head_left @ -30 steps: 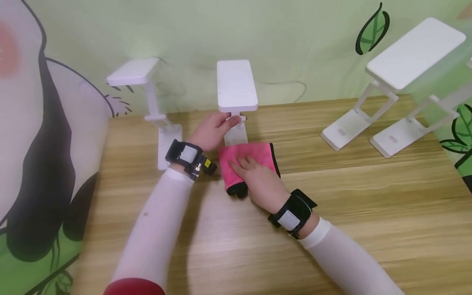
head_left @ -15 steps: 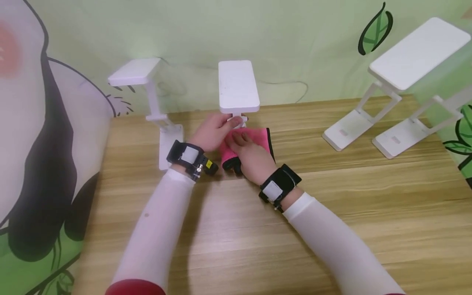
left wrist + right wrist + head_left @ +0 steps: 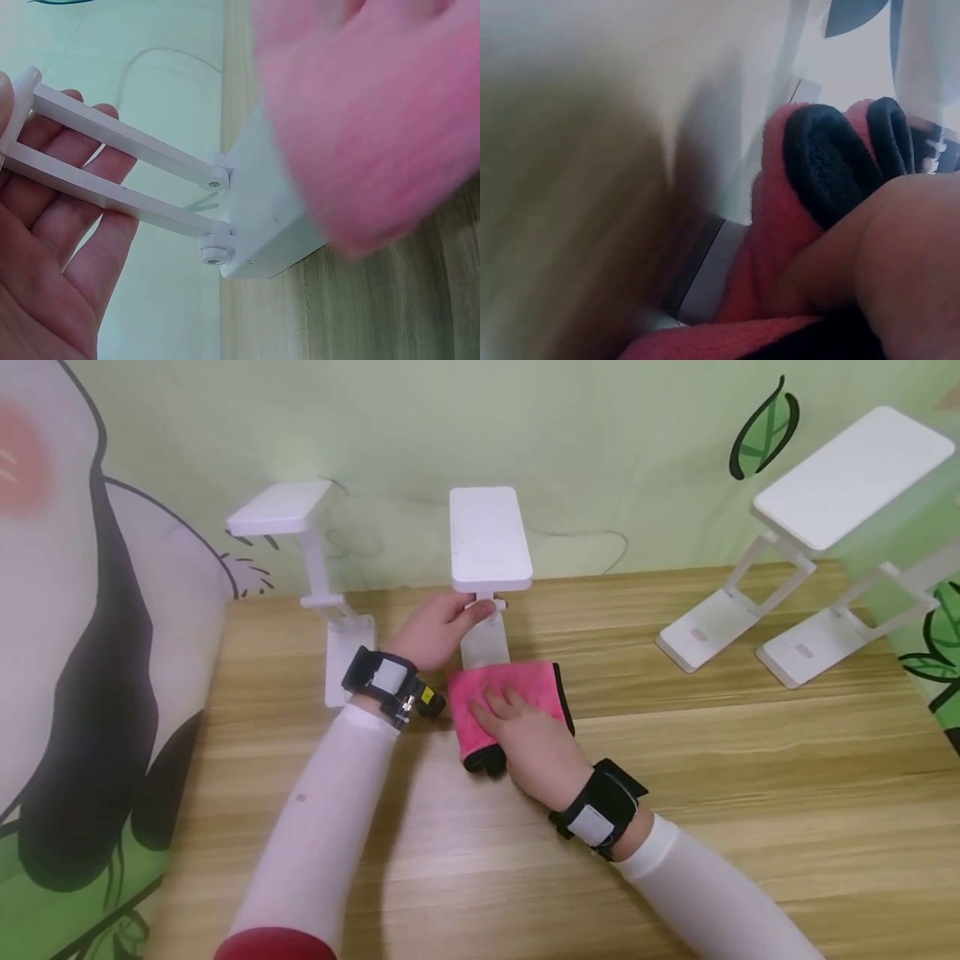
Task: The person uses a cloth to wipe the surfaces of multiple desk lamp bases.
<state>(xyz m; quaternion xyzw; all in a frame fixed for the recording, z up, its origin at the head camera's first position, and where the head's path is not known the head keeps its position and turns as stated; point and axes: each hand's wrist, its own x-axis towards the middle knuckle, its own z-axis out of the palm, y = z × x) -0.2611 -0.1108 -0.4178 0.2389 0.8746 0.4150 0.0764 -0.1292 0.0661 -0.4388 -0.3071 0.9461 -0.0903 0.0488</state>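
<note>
My left hand (image 3: 431,631) holds the middle white desk lamp (image 3: 490,539) at the hinge of its folding arm. The thumb lies over the front of the joint, and in the left wrist view the fingers (image 3: 97,169) sit behind the two arm bars (image 3: 112,139). A folded pink cloth (image 3: 480,727) with black edging covers the near part of the lamp base (image 3: 483,643). My right hand (image 3: 540,752) lies over this cloth with its fingers spread on top. In the right wrist view the thumb (image 3: 825,277) bears against the cloth's side; its tip is hidden.
Another white lamp (image 3: 281,510) stands left, close by my left wrist. Two more lamps stand right, one with a large panel (image 3: 855,477), the other cut off by the frame edge (image 3: 825,639). A thin cable (image 3: 581,533) shows against the painted wall. Everything stands on a wooden table (image 3: 675,760).
My right hand slid the cloth up the lamp base toward the arm, then back down toward me. The left hand keeps its hold on the lamp. The view shifted slightly.
</note>
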